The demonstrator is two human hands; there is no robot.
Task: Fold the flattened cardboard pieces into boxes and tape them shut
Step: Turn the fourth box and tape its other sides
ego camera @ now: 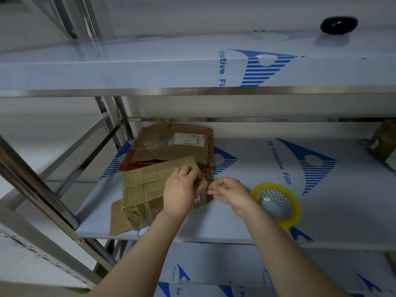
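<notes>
Folding barely begun: your left hand (182, 189) grips the flattened brown cardboard piece (143, 189), your right hand (230, 192) hovers loosely curled, empty; yellow tape roll (295, 213) unused.

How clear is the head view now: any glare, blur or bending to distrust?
Head view: the wide-angle lens bows the shelf edges; soft glare lies on the upper shelf; the black object top right is smeared; the left hand, right hand and flattened cardboard sit in dim shade, fingertips slightly soft; the tape roll reads clearly.
</notes>
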